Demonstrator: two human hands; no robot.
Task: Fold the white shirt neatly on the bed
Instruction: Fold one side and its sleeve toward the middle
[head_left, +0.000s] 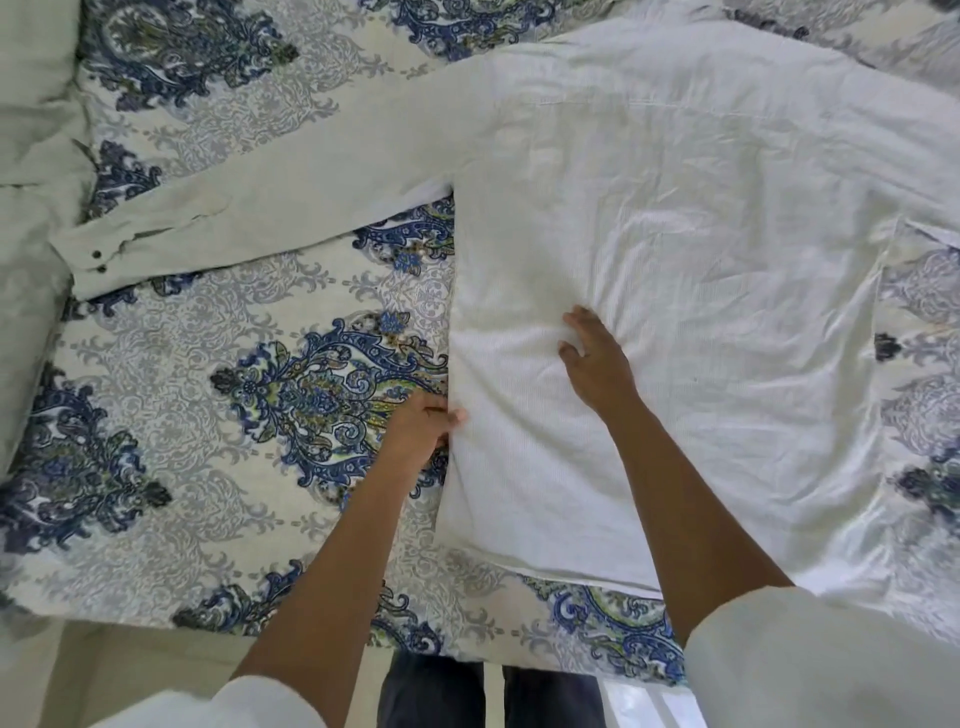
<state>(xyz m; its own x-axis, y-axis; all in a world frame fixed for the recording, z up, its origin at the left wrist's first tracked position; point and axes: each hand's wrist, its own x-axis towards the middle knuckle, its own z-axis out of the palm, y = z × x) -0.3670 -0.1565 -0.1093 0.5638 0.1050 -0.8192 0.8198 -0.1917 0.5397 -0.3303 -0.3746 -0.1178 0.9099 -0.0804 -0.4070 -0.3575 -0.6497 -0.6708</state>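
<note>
The white long-sleeved cloth shirt (675, 249) runs lengthwise away from the near edge of the blue-patterned bed (208, 415). The left hand (421, 431) apparently pinches its left side edge, and the right hand (597, 364) presses flat mid-body.

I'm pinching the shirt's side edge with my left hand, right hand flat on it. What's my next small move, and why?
Probably fold that edge over toward the right hand, which pins a fold line. The left hand pinches it, the white shirt lies spread flat, and its sleeve is unfolded.
</note>
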